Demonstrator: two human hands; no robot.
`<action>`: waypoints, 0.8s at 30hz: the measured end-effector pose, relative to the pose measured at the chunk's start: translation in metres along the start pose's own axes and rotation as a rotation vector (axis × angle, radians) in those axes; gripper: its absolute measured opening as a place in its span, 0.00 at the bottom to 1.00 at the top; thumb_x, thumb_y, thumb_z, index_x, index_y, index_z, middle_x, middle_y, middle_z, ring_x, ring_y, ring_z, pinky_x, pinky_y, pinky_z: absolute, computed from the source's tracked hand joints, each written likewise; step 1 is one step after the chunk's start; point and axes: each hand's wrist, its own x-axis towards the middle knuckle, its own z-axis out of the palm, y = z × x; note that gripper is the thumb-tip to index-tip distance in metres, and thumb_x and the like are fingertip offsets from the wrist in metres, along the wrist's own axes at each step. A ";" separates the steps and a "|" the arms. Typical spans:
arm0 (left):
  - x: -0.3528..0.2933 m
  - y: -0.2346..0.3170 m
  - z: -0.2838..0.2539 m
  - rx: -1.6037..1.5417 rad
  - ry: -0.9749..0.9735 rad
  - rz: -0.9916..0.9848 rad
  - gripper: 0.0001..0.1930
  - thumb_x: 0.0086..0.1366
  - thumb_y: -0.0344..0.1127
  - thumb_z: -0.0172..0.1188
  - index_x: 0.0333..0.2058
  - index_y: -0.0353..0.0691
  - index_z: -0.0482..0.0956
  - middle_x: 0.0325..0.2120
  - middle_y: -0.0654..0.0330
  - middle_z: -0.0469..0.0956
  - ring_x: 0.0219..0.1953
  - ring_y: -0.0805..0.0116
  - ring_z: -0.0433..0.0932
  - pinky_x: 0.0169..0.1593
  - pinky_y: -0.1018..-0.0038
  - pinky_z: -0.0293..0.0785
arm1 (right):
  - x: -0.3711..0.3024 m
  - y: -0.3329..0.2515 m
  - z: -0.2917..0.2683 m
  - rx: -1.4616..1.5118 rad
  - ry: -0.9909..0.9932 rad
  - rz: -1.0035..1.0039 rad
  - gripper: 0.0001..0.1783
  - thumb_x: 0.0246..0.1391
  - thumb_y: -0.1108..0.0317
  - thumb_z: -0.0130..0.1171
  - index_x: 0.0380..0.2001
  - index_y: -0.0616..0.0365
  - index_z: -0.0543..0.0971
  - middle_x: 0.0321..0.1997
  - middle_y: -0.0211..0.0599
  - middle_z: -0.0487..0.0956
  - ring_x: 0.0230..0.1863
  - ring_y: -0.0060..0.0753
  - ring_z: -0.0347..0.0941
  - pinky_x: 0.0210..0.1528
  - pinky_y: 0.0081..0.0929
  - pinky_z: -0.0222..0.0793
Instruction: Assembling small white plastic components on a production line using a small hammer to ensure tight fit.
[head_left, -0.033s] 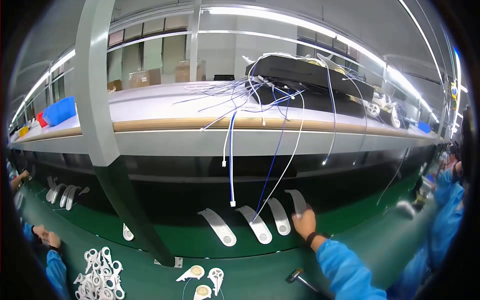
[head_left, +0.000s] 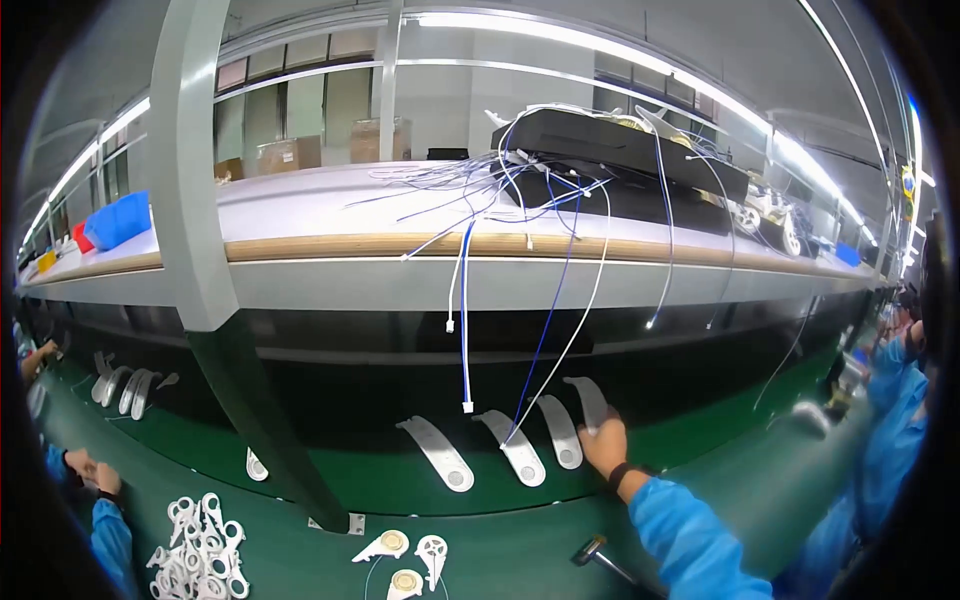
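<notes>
My right hand (head_left: 606, 447), in a blue sleeve with a dark wristband, is closed around the lower end of a curved pale handle-like shell (head_left: 588, 398). Its narrow upper end points up and away. Just left of it a similar curved shell (head_left: 560, 434) lies on the green surface. Two more stand further left in the same row, a middle shell (head_left: 522, 455) and a left shell (head_left: 443, 459), each with a round spot at its near end. My left hand is not in view.
A hammer (head_left: 596, 552) lies near my forearm. White parts with round discs (head_left: 393, 543) and a pile of white ringed parts (head_left: 203, 553) are at front left. A post (head_left: 270, 420) stands left; wires (head_left: 465, 330) dangle from the shelf (head_left: 350, 215). Co-workers' hands (head_left: 92, 472) show left.
My right hand and the curved shell in it have shifted slightly to the left, closer to the row of shells. The other shells have hardly moved.
</notes>
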 end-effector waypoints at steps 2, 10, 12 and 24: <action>0.000 0.000 0.002 -0.001 -0.025 0.013 0.08 0.60 0.34 0.64 0.36 0.36 0.81 0.26 0.53 0.81 0.26 0.63 0.81 0.31 0.71 0.75 | -0.002 -0.014 0.013 -0.031 0.021 -0.132 0.28 0.38 0.67 0.66 0.45 0.65 0.72 0.43 0.60 0.75 0.46 0.63 0.71 0.49 0.49 0.69; -0.006 0.002 0.006 0.034 -0.020 0.115 0.08 0.60 0.35 0.64 0.35 0.38 0.82 0.25 0.52 0.80 0.26 0.57 0.80 0.30 0.68 0.75 | -0.020 -0.045 0.017 -0.309 -0.110 0.047 0.35 0.40 0.58 0.69 0.51 0.63 0.70 0.52 0.55 0.71 0.52 0.58 0.69 0.50 0.48 0.70; -0.010 0.003 0.014 0.037 0.011 0.123 0.08 0.60 0.35 0.64 0.35 0.38 0.82 0.25 0.52 0.80 0.26 0.58 0.80 0.30 0.68 0.75 | -0.024 -0.049 0.015 -0.347 -0.110 -0.026 0.39 0.39 0.57 0.70 0.53 0.64 0.68 0.50 0.55 0.74 0.50 0.58 0.71 0.50 0.47 0.71; -0.009 0.001 0.010 0.044 -0.022 0.142 0.08 0.59 0.34 0.64 0.35 0.38 0.82 0.25 0.53 0.80 0.26 0.58 0.80 0.30 0.69 0.75 | -0.034 -0.079 0.017 -0.069 -0.138 -0.109 0.36 0.41 0.62 0.69 0.54 0.62 0.67 0.44 0.55 0.77 0.45 0.61 0.74 0.47 0.47 0.72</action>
